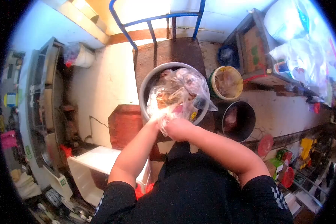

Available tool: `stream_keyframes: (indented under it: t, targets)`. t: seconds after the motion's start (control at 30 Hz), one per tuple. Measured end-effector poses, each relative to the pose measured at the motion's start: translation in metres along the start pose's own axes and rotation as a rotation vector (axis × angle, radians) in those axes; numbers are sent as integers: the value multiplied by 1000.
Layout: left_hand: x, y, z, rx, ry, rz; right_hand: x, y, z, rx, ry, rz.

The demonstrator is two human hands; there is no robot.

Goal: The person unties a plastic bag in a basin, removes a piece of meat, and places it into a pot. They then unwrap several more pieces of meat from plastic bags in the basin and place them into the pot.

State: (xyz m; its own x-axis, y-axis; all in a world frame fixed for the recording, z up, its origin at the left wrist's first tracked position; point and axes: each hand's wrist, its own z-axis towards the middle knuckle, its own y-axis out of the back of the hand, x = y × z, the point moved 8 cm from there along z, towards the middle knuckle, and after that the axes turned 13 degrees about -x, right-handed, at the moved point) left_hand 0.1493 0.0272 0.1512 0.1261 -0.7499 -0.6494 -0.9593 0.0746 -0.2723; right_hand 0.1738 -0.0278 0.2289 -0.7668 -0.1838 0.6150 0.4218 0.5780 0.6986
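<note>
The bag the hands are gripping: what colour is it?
The bag is clear, see-through plastic, brownish contents showing inside; the head view shows it best.

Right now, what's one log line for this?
hands: left hand and right hand shut on plastic bag neck | bag: in metal basin

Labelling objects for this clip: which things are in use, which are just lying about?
In use: plastic bag, gripped by left hand and right hand; grey basin under it.
Lying about: yellow bucket, dark pot, white bin.
</note>
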Motion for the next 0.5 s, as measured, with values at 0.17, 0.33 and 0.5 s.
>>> stream_keyframes:
  t: [0.17,0.33,0.5]
  targets:
    - [90,41,45,12,332,-476,-6,-29,-8,52,33,-111]
    - [84,31,23,-58,341,-385,-7,-21,-20,-83,-96,135]
    - [107,48,35,-9,287,-468,-48,-30,-38,-326,-17,334]
